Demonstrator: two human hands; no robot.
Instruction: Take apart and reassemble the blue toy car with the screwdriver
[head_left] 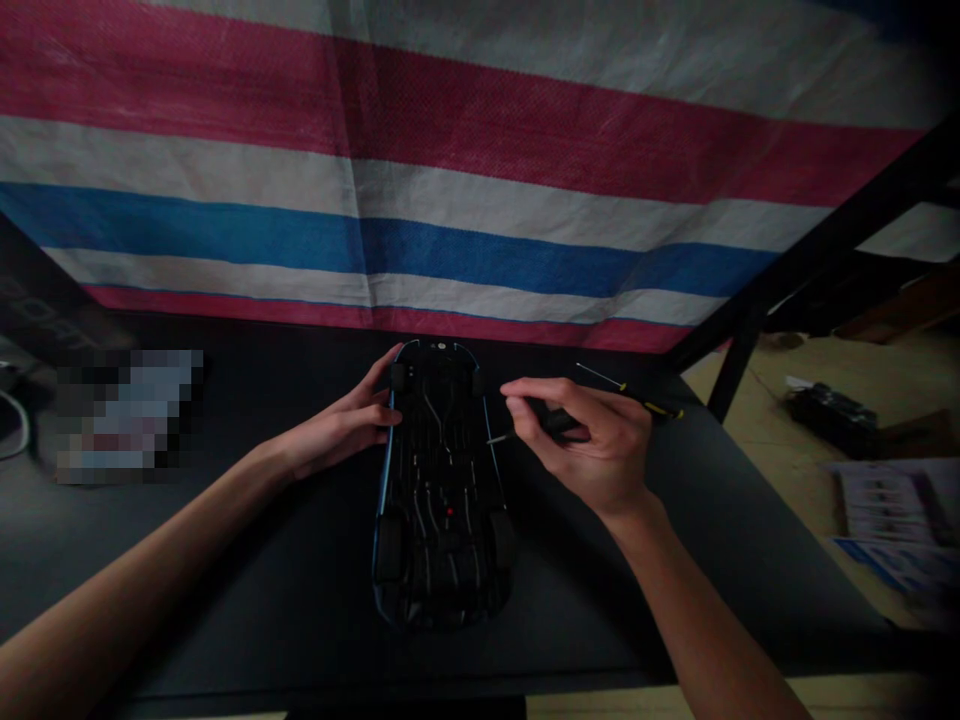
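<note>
Head view: a striped woven sheet [480, 140] in red, white and blue hangs behind a black table [255, 590]. At the table's far left stands a dark, box-like thing [52, 300] with big faint lettering, of which "ORT" can be made out; its inside is hidden. Upside down on the table, near the middle, lies a toy car [442, 450], its underside facing up, wheels at the corners, blue bodywork along the edge and a small red spot toward the near end.

The left hand [349, 425] rests against the car's left side, fingers extended and a little spread (some tips are hidden, so I cannot tell whether they grip or only lean). On the right, the right hand [589, 435] has its fingers closed around a dark-handled screwdriver [555, 418], whose thin shaft points at the car's right edge; contact is unclear.

On the floor at right lie printed sheets [885, 505], too blurred to read, and a dark, shiny object [832, 418]. Behind the right hand lies a yellow-and-black tool [664, 409] with a slim metal shaft. A pale cable [24, 425] curves at the left edge.
</note>
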